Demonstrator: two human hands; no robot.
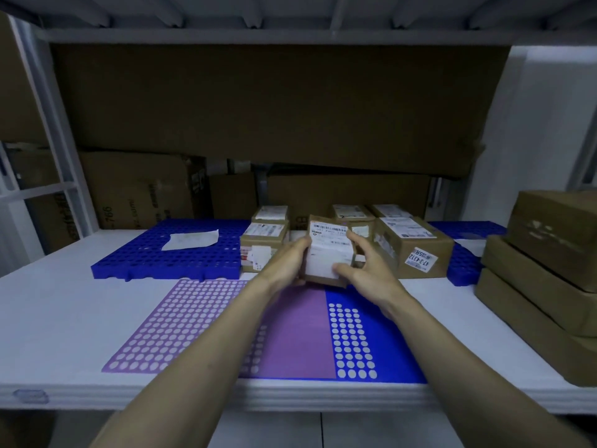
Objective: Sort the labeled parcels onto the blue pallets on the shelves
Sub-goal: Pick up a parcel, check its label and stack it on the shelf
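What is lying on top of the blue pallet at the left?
A white paper lies flat on the left pallet, near its back. Nothing else rests there. Whether anything is under the paper cannot be seen.

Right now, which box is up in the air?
The small box with the white label, held between both hands, left and right. The other boxes sit on the shelf.

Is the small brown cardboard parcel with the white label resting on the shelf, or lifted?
Lifted: the small brown cardboard parcel is gripped by left hand and right hand, label toward the camera.
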